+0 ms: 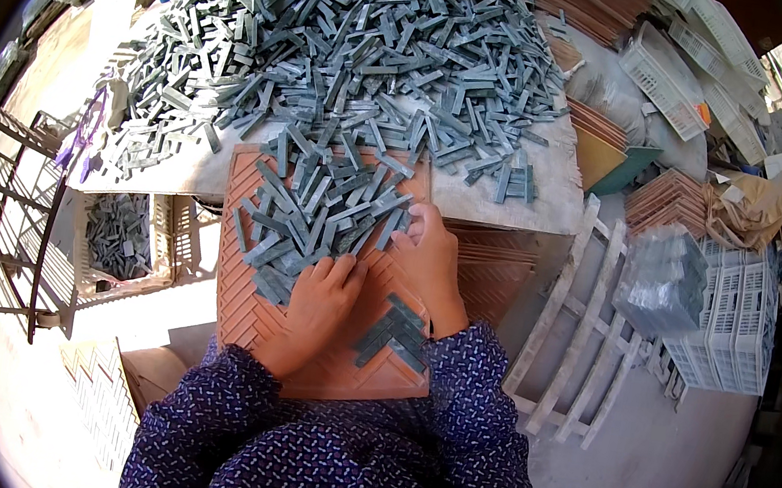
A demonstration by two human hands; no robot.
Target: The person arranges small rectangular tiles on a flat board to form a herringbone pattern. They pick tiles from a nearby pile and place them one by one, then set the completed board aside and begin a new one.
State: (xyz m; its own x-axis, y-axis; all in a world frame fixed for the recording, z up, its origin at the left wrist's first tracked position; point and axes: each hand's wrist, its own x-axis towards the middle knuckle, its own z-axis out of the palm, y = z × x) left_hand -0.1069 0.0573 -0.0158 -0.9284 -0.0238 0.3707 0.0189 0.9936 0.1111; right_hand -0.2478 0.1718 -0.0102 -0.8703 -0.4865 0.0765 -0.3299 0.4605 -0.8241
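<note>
Touching grey strips [316, 210] with fingers [348, 268]

grey-green strips [323, 198] on terracotta herringbone-grooved board [234, 307]; navy speckled sleeves [305, 450].

Strip pile [339, 40] on table [555, 201] behind grooved board [234, 312], crates [727, 318] perhaps rightward

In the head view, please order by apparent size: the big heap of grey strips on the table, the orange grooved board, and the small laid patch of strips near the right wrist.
1. Heap of grey strips, clearly largest.
2. Orange grooved board; nearer the camera, so real sizes stay unsure.
3. Laid patch of strips, smallest.
</note>
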